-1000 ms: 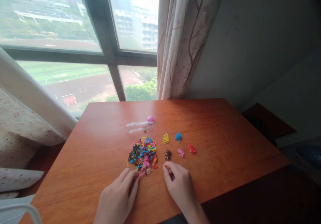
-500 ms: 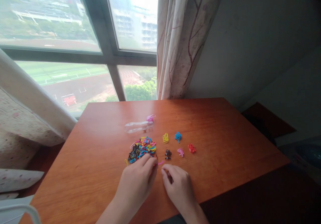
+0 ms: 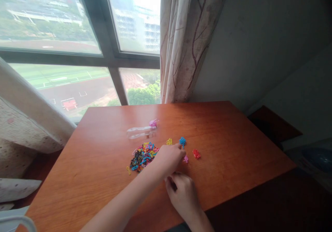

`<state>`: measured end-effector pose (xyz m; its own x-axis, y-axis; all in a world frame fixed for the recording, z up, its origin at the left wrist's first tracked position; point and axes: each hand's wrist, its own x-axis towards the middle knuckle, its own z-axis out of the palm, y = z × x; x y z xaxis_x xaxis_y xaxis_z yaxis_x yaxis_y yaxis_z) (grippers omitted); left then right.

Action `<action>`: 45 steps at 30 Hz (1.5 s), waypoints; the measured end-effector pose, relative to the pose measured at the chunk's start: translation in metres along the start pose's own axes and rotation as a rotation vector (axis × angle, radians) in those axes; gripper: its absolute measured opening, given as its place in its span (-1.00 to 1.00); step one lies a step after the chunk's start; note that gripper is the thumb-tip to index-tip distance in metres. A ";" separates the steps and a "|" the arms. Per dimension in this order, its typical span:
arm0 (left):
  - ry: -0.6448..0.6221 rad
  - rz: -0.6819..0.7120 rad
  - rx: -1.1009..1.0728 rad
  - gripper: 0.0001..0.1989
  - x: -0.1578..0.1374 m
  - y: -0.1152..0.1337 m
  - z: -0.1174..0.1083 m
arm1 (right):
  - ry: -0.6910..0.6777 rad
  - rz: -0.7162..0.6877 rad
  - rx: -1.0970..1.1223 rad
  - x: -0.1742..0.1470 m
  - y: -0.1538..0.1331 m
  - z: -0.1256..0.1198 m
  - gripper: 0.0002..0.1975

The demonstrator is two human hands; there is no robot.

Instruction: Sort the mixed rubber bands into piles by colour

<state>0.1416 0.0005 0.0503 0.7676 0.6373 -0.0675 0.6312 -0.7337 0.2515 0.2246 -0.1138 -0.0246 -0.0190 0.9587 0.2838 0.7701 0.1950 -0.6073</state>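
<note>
My left hand (image 3: 169, 157) reaches across the table, thumb and fingers pinched, with its fingertips just above a small pile of pink rubber bands (image 3: 186, 159) and below a pile of blue bands (image 3: 182, 141). Whatever is in that pinch is too small to make out. Behind it shows part of a yellow pile (image 3: 169, 141). A large mixed heap of coloured bands (image 3: 142, 157) lies to the left, partly under my left forearm. Closer to me, my right hand (image 3: 183, 188) rests on the table, finger and thumb pinched together; what they hold, if anything, cannot be seen.
A pile of red bands (image 3: 196, 153) lies to the right. One loose yellow band (image 3: 128, 170) sits left of the heap. Behind it a clear plastic bottle (image 3: 138, 132) with a pink cap (image 3: 153, 123) lies on its side. The wooden table (image 3: 233, 135) meets the window and curtain (image 3: 176, 52).
My left hand has moved right, from the edge of the mixed heap to the small pink pile; it now covers the dark pile. My right hand has stayed nearly in place.
</note>
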 end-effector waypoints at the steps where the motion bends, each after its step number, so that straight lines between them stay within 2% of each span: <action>1: -0.008 0.010 0.002 -0.87 0.002 0.000 0.000 | -0.003 0.001 0.000 0.000 0.000 0.000 -0.77; 6: 0.006 0.019 -0.002 -0.87 0.004 -0.002 0.001 | 0.001 -0.008 -0.006 0.000 0.003 0.002 -0.80; 10: 0.072 -0.045 -0.010 -0.86 -0.011 -0.010 -0.002 | 0.007 -0.029 0.028 0.001 0.000 0.000 -0.80; 18: 0.249 -0.184 -0.114 -0.80 -0.084 -0.039 -0.004 | -0.023 -0.008 -0.004 0.004 -0.008 -0.005 -0.77; 22: 0.345 -0.230 -0.282 -0.80 -0.121 -0.044 0.012 | -0.044 0.000 -0.037 0.004 -0.008 -0.004 -0.79; 27: 0.411 -0.257 -0.355 -0.82 -0.149 -0.042 0.037 | -0.074 0.021 -0.089 0.006 -0.011 -0.002 -0.83; 34: 0.469 -0.272 -0.305 -0.84 -0.157 -0.034 0.062 | -0.096 0.025 -0.114 0.014 -0.018 0.002 -0.84; 41: 0.476 -0.258 -0.294 -0.82 -0.155 -0.032 0.062 | -0.055 -0.009 -0.128 0.015 -0.018 0.003 -0.85; 45: 0.465 -0.265 -0.326 -0.83 -0.155 -0.034 0.062 | -0.047 0.003 -0.014 0.010 -0.013 0.001 -0.84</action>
<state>0.0078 -0.0881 -0.0080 0.4152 0.8772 0.2409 0.6707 -0.4741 0.5704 0.2135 -0.1070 -0.0145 -0.0463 0.9680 0.2466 0.7792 0.1895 -0.5974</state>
